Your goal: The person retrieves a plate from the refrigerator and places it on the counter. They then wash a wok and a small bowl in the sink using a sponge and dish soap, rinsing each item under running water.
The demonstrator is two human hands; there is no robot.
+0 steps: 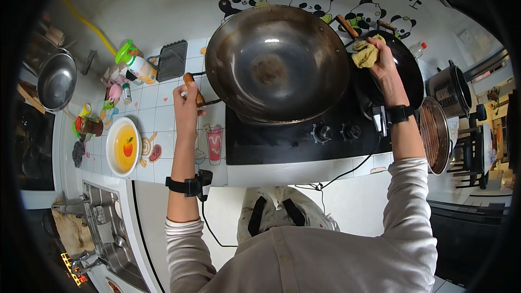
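A large two-handled steel wok (281,65) is over the left part of a black gas or electric cooktop (276,146), its inside facing me and a brown patch at its bottom. My left hand (188,99) grips the wooden handle (193,89) on the wok's left side. My right hand (382,57) holds a crumpled yellow cloth (365,53) just right of the wok's rim, by the right wooden handle (347,26). Behind that hand sits a second, black pan (409,69) with a wooden handle. What supports the wok underneath is hidden.
A white bowl (123,147) of yellow liquid stands on the tiled counter at left, near a jar (90,125) and a spray bottle (140,68). A sink (118,258) lies lower left. Right are a steamer pan (434,134) and a cooker pot (447,89). Cables hang from both wrist devices.
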